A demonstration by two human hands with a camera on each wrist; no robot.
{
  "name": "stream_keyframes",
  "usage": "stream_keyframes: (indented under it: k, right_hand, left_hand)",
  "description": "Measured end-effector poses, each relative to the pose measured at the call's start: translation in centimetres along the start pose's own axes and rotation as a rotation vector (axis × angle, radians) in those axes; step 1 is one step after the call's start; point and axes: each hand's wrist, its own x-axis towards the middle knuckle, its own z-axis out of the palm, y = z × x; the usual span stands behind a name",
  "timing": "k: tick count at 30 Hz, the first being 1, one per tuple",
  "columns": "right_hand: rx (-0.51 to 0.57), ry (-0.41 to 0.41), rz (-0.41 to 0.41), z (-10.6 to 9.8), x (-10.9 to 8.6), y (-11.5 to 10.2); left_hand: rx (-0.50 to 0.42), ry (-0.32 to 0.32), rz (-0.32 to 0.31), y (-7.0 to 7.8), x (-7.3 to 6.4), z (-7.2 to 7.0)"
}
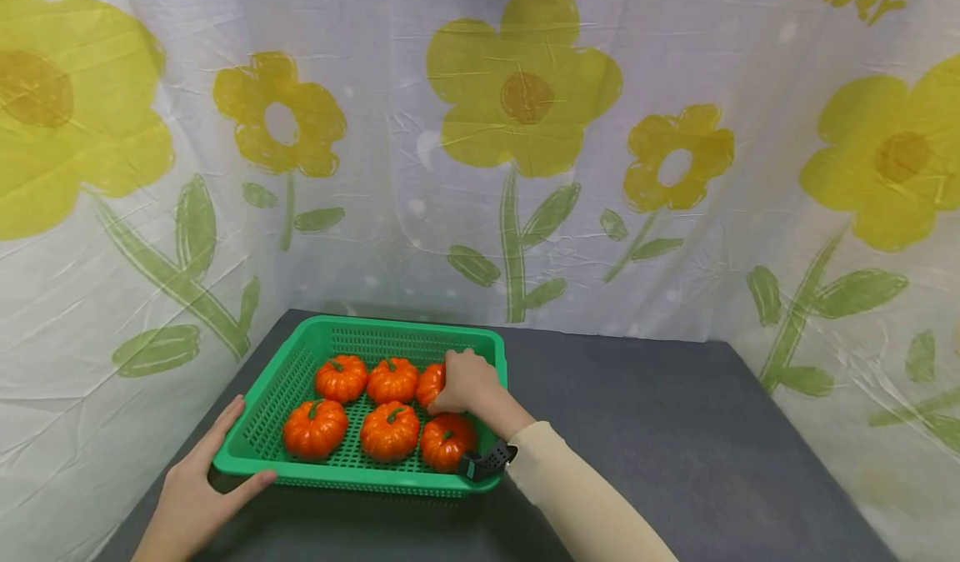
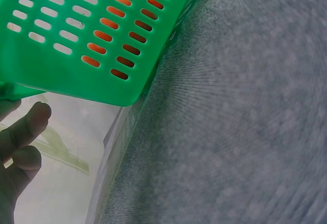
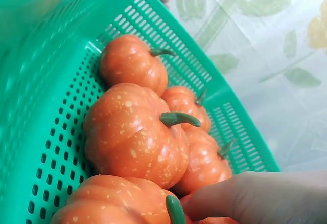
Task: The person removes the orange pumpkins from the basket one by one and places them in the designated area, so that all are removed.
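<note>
A green perforated plastic basket sits on the dark table with several small orange toy pumpkins in two rows. My left hand is at its near left corner, fingers spread along the left rim and thumb by the front rim. In the left wrist view, fingertips show just below the basket's corner. My right hand reaches over the right side and grips the back right pumpkin, covering much of it. Below the wrist lies the front right pumpkin. The right wrist view shows a finger pressed down among the pumpkins.
The dark table extends to the right of the basket. A white curtain printed with yellow flowers surrounds the back and sides. A black wristband on the right wrist overlaps the basket's front right corner.
</note>
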Motion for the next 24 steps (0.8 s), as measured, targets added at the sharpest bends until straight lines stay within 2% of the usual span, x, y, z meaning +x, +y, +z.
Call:
stream_keyframes:
  k: [6,13,21,24]
  right_hand:
    - [0.035,0.004,-0.017,0.0,-0.1,0.1]
    - [0.037,-0.092,0.086,-0.2,-0.2,-0.2]
    - [0.176,0.011,0.075,-0.6,-0.6,0.0]
    - [0.224,0.04,0.022,-1.3,-0.8,0.2]
  left_hand:
    - [0.005,-0.006,-0.006,0.0,-0.1,-0.1]
    - [-0.005,-0.014,-0.002,0.0,0.0,0.3]
    - [-0.001,-0.03,-0.022,-0.2,0.0,0.1]
    - [-0.002,-0.028,-0.021,-0.2,0.1,-0.1]
